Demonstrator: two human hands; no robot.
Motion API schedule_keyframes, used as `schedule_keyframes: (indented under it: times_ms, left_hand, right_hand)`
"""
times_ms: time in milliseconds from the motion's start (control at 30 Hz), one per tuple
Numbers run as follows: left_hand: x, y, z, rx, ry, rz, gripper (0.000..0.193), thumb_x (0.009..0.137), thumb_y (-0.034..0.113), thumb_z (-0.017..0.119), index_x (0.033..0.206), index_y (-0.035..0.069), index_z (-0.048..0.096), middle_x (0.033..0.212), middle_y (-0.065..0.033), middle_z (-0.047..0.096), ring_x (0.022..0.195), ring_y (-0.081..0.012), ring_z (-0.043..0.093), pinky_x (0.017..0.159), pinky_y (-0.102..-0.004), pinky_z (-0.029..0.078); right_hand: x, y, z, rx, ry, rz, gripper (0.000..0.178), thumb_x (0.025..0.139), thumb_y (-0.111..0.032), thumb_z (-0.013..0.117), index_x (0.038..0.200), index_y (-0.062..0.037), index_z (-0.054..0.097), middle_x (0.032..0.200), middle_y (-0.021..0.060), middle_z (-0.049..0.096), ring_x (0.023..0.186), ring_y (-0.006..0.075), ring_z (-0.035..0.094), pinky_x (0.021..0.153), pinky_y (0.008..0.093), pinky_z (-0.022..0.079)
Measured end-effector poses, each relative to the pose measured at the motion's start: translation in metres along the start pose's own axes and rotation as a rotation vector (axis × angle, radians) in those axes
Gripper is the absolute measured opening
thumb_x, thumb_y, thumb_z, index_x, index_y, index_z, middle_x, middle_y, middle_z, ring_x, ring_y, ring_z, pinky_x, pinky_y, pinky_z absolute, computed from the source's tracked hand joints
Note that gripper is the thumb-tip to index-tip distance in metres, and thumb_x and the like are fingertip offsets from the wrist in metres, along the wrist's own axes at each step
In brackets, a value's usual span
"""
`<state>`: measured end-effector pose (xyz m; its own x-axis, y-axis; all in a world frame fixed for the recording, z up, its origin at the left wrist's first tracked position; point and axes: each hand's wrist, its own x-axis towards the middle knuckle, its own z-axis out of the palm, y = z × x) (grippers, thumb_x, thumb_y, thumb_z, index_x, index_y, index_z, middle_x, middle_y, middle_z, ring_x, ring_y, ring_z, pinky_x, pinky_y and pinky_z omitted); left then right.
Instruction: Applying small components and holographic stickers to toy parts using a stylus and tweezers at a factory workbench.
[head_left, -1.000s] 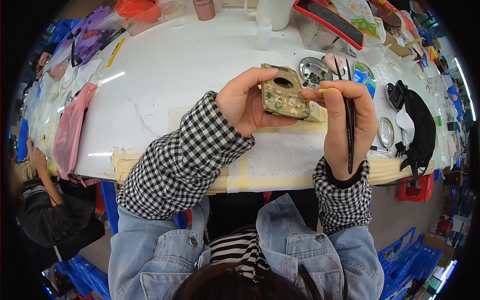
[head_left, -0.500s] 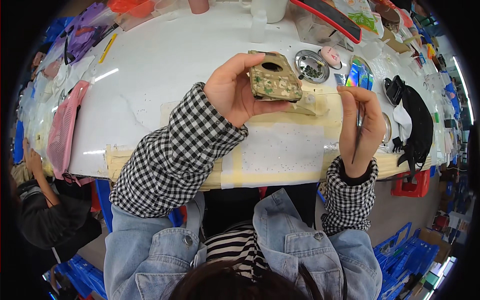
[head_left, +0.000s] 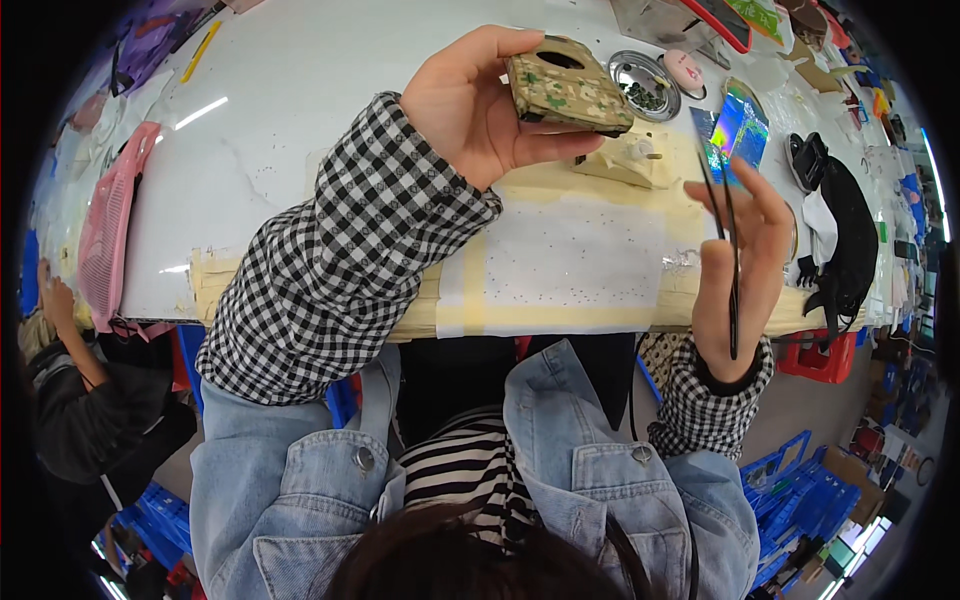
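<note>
My left hand holds up a camouflage fabric case with a dark oval hole in its upper face. The thumb lies along its top edge and fingers support it from below. Lower right of it, my right hand carries dark tweezers against the palm, its fingers spread and tips pointing away from me. Just beyond those tips lies a shiny iridescent packet. Below the case, a taped yellowish block with a small peg stands on the table.
White paper with tiny dark specks is taped at the table edge. A round metal dish of small dark pieces sits beyond the case, beside a pink round item. A pink mesh bag lies left, a black bag right.
My left hand and the case have shifted away and slightly right in view. My right hand has opened from a pinch on a thin strand, moving lower right, tweezers still in it.
</note>
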<state>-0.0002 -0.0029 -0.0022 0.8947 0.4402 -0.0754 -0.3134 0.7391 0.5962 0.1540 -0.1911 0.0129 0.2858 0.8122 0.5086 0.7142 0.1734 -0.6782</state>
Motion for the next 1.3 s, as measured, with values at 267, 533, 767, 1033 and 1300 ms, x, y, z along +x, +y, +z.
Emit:
schedule_keyframes:
  times_ms: [267, 533, 767, 1033, 1300]
  left_hand:
    - [-0.004, 0.002, 0.005, -0.122, 0.079, -0.085, 0.037, 0.092, 0.026, 0.042, 0.114, -0.002, 0.051, 0.11, -0.0239, 0.059, 0.101, -0.0325, 0.06, 0.082, -0.043, 0.055]
    - [0.0, -0.001, -0.002, -0.14, 0.017, -0.076, 0.039, 0.092, 0.026, 0.041, 0.115, -0.003, 0.051, 0.111, -0.0241, 0.058, 0.101, -0.033, 0.06, 0.083, -0.0433, 0.054]
    - [0.0, -0.002, -0.006, -0.16, -0.025, -0.084, 0.04, 0.092, 0.026, 0.04, 0.115, -0.004, 0.05, 0.111, -0.0249, 0.058, 0.101, -0.0338, 0.059, 0.082, -0.0433, 0.055]
    - [0.0, -0.002, -0.006, -0.173, -0.029, -0.084, 0.039, 0.092, 0.026, 0.039, 0.115, -0.005, 0.05, 0.109, -0.0239, 0.058, 0.1, -0.0336, 0.06, 0.082, -0.0442, 0.055]
    - [-0.004, 0.001, 0.002, -0.159, 0.073, -0.103, 0.037, 0.092, 0.025, 0.041, 0.113, -0.004, 0.052, 0.106, -0.0206, 0.06, 0.098, -0.0326, 0.061, 0.082, -0.0445, 0.055]
  right_hand:
    - [-0.031, 0.017, 0.007, 0.409, -0.369, 0.298, 0.016, 0.085, -0.005, 0.06, 0.097, 0.0055, 0.06, 0.086, 0.0096, 0.064, 0.079, 0.0133, 0.06, 0.07, 0.0224, 0.047]
    - [-0.034, 0.016, 0.021, 0.472, -0.287, 0.509, 0.015, 0.089, -0.009, 0.056, 0.091, 0.0051, 0.061, 0.077, 0.0081, 0.063, 0.069, 0.0098, 0.059, 0.06, 0.0198, 0.046]
    - [-0.035, 0.017, 0.022, 0.443, -0.296, 0.499, 0.016, 0.089, -0.011, 0.057, 0.09, 0.0048, 0.061, 0.074, 0.0071, 0.063, 0.066, 0.0087, 0.058, 0.059, 0.0192, 0.045]
    - [-0.034, 0.016, 0.022, 0.426, -0.308, 0.49, 0.017, 0.089, -0.011, 0.058, 0.089, 0.0051, 0.061, 0.074, 0.0072, 0.063, 0.066, 0.0089, 0.058, 0.06, 0.0193, 0.045]
    - [-0.034, 0.016, 0.022, 0.437, -0.319, 0.477, 0.016, 0.089, -0.01, 0.057, 0.089, 0.0055, 0.061, 0.076, 0.0075, 0.063, 0.068, 0.0095, 0.059, 0.062, 0.0196, 0.046]
